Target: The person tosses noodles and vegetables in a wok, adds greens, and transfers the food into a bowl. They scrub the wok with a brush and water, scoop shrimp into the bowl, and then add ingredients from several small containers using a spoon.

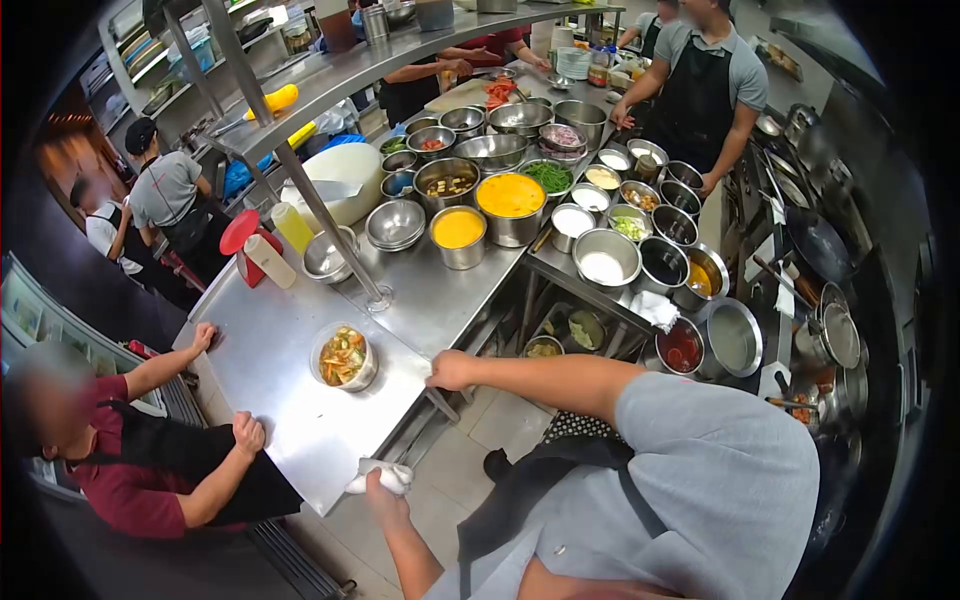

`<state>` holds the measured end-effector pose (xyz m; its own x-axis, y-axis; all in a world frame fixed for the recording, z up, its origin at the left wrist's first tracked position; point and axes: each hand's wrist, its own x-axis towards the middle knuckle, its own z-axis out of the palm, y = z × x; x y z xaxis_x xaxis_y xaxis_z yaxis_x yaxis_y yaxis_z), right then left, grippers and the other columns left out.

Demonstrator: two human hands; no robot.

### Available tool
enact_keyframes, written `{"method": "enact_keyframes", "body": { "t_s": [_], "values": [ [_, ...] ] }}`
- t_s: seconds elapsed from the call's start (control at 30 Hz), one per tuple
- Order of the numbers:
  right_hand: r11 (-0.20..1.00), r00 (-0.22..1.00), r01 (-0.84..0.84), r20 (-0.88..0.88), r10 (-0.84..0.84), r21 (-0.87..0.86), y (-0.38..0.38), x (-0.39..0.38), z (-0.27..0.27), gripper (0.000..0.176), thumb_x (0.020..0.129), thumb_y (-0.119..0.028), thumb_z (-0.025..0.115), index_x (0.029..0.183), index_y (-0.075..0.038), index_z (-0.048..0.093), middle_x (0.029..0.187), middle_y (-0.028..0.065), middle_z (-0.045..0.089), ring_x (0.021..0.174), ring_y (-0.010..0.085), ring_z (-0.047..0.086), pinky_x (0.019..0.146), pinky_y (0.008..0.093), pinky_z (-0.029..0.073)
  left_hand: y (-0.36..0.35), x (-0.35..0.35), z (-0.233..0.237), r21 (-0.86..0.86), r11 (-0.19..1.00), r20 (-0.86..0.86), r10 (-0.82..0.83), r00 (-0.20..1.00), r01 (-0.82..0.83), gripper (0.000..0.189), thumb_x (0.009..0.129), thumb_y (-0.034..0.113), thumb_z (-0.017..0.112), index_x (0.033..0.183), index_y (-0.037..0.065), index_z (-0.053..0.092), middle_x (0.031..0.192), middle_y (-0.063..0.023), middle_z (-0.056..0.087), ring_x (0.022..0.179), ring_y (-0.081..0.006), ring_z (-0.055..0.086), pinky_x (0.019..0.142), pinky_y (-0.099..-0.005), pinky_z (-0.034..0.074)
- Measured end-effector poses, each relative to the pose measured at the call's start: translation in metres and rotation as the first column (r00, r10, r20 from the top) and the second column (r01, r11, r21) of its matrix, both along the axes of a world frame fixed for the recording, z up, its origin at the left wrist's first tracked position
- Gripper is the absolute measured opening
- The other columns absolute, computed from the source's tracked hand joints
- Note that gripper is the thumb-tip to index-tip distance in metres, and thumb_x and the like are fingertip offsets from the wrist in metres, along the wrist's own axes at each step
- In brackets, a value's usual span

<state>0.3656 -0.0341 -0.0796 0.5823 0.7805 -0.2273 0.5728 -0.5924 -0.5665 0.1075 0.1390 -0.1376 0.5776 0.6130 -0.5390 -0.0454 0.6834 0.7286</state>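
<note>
My left hand [384,490] is closed around a bunched white cloth [392,476] at the near corner of the steel table [270,390]. My right arm reaches across to the table's side edge, where my right hand [453,370] rests as a fist. Its fingertips are turned away, so whatever may be inside is hidden. Between the two hands and a little farther in stands a round clear tub [372,372] of cut vegetables in an orange-red dressing [343,355]. Neither hand touches the tub.
A person in a maroon shirt [140,500] leans on the table's left side. Pots of yellow liquid [510,196], steel bowls [396,222] and squeeze bottles [270,262] stand behind. A post [325,215] rises from the counter. Another person [700,90] works near the stove.
</note>
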Motion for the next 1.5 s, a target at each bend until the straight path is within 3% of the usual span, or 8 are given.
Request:
{"method": "enact_keyframes", "body": {
  "t_s": [0.27, 0.6, 0.77, 0.8, 0.83, 0.9, 1.07, 1.5],
  "values": [
    [0.884, 0.891, 0.450, -0.123, -0.436, 0.126, 0.098, 0.007, 0.012, 0.068, 0.089, -0.057, 0.043, 0.080, 0.006, 0.067, 0.088, 0.0272, 0.064, 0.088, 0.0392, 0.061, 0.083, 0.0443, 0.047, 0.025, 0.010, 0.012, -0.005, 0.996, -0.016, 0.085, 0.996, -0.085, 0.045, 0.081, 0.018, 0.057, 0.121, 0.001, 0.045, 0.107, -0.0114, 0.058, 0.096, -0.0255, 0.059, 0.085, -0.0408, 0.048],
    [0.911, 0.898, 0.405, -0.220, -0.381, 0.076, 0.123, 0.020, 0.001, 0.061, 0.091, -0.048, 0.043, 0.093, 0.008, 0.066, 0.100, 0.0285, 0.063, 0.101, 0.0402, 0.059, 0.090, 0.0435, 0.044, 0.021, 0.018, 0.032, 0.105, 0.983, 0.081, 0.146, 0.986, -0.154, 0.045, 0.078, 0.005, 0.059, 0.120, -0.003, 0.046, 0.103, -0.0131, 0.058, 0.092, -0.0245, 0.060, 0.083, -0.0361, 0.049],
    [0.856, 0.846, 0.513, -0.208, -0.491, 0.065, 0.136, 0.033, -0.020, 0.035, 0.085, -0.031, 0.058, 0.069, -0.001, 0.066, 0.080, 0.0199, 0.067, 0.079, 0.0280, 0.066, 0.068, 0.0420, 0.050, 0.028, 0.017, 0.006, 0.060, 0.984, 0.112, 0.159, 0.981, -0.167, 0.040, 0.077, 0.005, 0.063, 0.114, -0.004, 0.053, 0.100, -0.0131, 0.063, 0.088, -0.0251, 0.063, 0.078, -0.0356, 0.052],
    [0.906, 0.945, 0.327, -0.117, -0.306, 0.268, 0.145, 0.054, -0.082, 0.028, 0.078, -0.023, 0.057, 0.077, 0.004, 0.066, 0.075, 0.0219, 0.066, 0.072, 0.0299, 0.067, 0.065, 0.0421, 0.052, 0.023, 0.017, 0.014, 0.024, 0.987, 0.122, 0.155, 0.980, -0.159, 0.042, 0.076, 0.006, 0.065, 0.115, -0.004, 0.054, 0.101, -0.0126, 0.063, 0.089, -0.0241, 0.063, 0.078, -0.0356, 0.052],
    [0.998, 0.978, 0.014, 0.206, -0.001, -0.060, 0.140, 0.063, -0.066, 0.030, 0.088, -0.028, 0.055, 0.070, -0.007, 0.067, 0.064, 0.0115, 0.064, 0.055, 0.0228, 0.062, 0.054, 0.0378, 0.050, 0.025, 0.016, 0.005, 0.008, 0.988, 0.095, 0.153, 0.984, -0.154, 0.043, 0.075, 0.007, 0.067, 0.115, -0.003, 0.054, 0.101, -0.0117, 0.063, 0.087, -0.0230, 0.063, 0.077, -0.0348, 0.052],
    [0.860, 0.757, 0.510, -0.475, -0.448, 0.001, 0.138, 0.035, -0.004, 0.031, 0.090, -0.026, 0.052, 0.073, -0.003, 0.062, 0.067, 0.0099, 0.062, 0.049, 0.0215, 0.058, 0.048, 0.0356, 0.048, 0.022, 0.021, 0.012, 0.076, 0.984, 0.097, 0.151, 0.984, -0.159, 0.034, 0.077, 0.009, 0.065, 0.109, -0.002, 0.056, 0.094, -0.0100, 0.064, 0.082, -0.0213, 0.064, 0.072, -0.0341, 0.053],
    [0.791, 0.723, 0.588, -0.548, -0.421, 0.169, 0.144, 0.029, -0.007, 0.029, 0.087, -0.022, 0.052, 0.078, 0.004, 0.062, 0.065, 0.0148, 0.060, 0.051, 0.0247, 0.057, 0.046, 0.0379, 0.046, 0.023, 0.021, 0.043, -0.015, 0.994, 0.144, 0.108, 0.984, -0.107, 0.035, 0.080, 0.009, 0.065, 0.111, -0.002, 0.054, 0.096, -0.0097, 0.062, 0.085, -0.0206, 0.062, 0.075, -0.0331, 0.051],
    [0.792, 0.706, 0.595, -0.561, -0.433, 0.138, 0.140, 0.021, 0.005, 0.028, 0.087, -0.021, 0.051, 0.078, 0.004, 0.060, 0.061, 0.0126, 0.057, 0.047, 0.0230, 0.053, 0.043, 0.0367, 0.042, 0.017, 0.015, 0.036, -0.035, 0.991, 0.183, 0.133, 0.974, -0.129, 0.035, 0.079, 0.009, 0.064, 0.112, 0.000, 0.053, 0.094, -0.0089, 0.061, 0.085, -0.0206, 0.061, 0.076, -0.0337, 0.050]
  ]
}}
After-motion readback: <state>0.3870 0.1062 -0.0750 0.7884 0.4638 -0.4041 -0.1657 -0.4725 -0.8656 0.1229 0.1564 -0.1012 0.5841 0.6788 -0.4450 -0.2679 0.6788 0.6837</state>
